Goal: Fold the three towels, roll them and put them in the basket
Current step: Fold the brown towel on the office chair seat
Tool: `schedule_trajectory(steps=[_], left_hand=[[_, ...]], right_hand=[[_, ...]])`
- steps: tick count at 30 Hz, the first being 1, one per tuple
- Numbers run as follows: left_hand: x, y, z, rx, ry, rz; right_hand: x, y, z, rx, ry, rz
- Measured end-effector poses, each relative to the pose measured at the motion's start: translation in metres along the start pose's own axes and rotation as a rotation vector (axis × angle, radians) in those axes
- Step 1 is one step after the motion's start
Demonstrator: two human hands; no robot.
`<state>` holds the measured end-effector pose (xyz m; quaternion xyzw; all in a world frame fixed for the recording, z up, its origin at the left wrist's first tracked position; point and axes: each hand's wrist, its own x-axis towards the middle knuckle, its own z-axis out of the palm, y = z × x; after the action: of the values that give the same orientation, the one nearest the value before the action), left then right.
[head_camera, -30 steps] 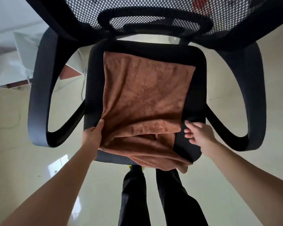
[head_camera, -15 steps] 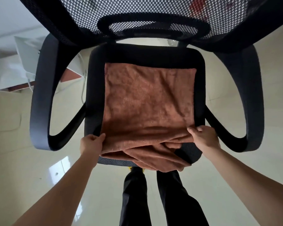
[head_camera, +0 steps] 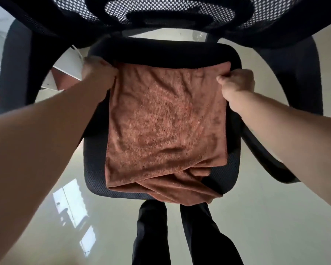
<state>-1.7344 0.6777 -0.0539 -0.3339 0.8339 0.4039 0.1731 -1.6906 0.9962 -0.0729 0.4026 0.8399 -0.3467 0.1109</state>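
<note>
A brown towel [head_camera: 164,121] lies folded on the black seat [head_camera: 161,52] of an office chair. Its upper layer reaches the far part of the seat. My left hand [head_camera: 97,70] pinches the towel's far left corner. My right hand [head_camera: 236,83] pinches the far right corner. More brown cloth [head_camera: 182,190] is bunched under the near edge and hangs over the seat's front. I cannot tell how many towels are in that bunch. No basket is in view.
The chair's mesh backrest [head_camera: 170,14] fills the top of the view. Its armrests curve at the left [head_camera: 15,69] and right [head_camera: 296,77]. My legs in dark trousers [head_camera: 180,232] stand on the glossy pale floor. White furniture [head_camera: 65,73] sits at far left.
Both hands took the towel's near edge and carried it away from me to the far side of the seat, laying a layer over. My head has moved closer to the chair.
</note>
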Motion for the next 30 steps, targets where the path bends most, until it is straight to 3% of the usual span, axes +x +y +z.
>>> schedule_trajectory(steps=[3,5,7,11,12,14,16,17,19,22,24,26,28,30], left_hand=[[0.018,0.006,0.005,-0.137,0.089,-0.016],[0.025,0.005,0.003,-0.208,0.015,-0.095],[0.03,-0.002,-0.001,-0.125,-0.059,-0.134],[-0.005,-0.019,-0.003,0.034,0.211,0.053],[-0.022,-0.028,-0.002,0.086,0.204,0.105],[-0.059,-0.054,0.001,0.177,0.046,0.145],[-0.089,-0.085,-0.002,0.213,-0.038,0.127],[-0.101,-0.101,-0.007,0.2,-0.013,0.101],[-0.122,-0.128,-0.02,0.143,0.075,-0.003],[-0.15,-0.164,-0.029,0.002,0.129,-0.321],[-0.173,-0.177,-0.028,-0.183,0.033,-0.511],[-0.192,-0.184,-0.021,-0.245,-0.159,-0.596],[-0.2,-0.185,-0.008,-0.265,-0.287,-0.63],[-0.199,-0.182,0.001,-0.317,-0.322,-0.643]], right_hand=[[0.016,-0.007,0.0,-0.031,0.043,-0.046],[0.02,-0.007,0.001,-0.072,0.047,-0.05],[0.017,-0.007,0.002,-0.124,0.051,-0.081],[-0.025,0.002,-0.002,-0.274,0.182,-0.346],[-0.041,0.009,-0.002,-0.283,0.169,-0.426],[-0.074,0.031,-0.002,-0.263,-0.015,-0.477],[-0.097,0.057,-0.005,-0.272,-0.21,-0.367],[-0.106,0.069,-0.009,-0.257,-0.222,-0.309],[-0.121,0.091,-0.019,-0.178,-0.117,-0.211],[-0.144,0.122,-0.028,-0.041,0.054,-0.006],[-0.164,0.141,-0.026,-0.008,-0.02,0.23],[-0.185,0.152,-0.014,0.069,-0.237,0.411],[-0.194,0.155,-0.001,0.077,-0.335,0.435],[-0.197,0.155,0.008,0.039,-0.297,0.396]])
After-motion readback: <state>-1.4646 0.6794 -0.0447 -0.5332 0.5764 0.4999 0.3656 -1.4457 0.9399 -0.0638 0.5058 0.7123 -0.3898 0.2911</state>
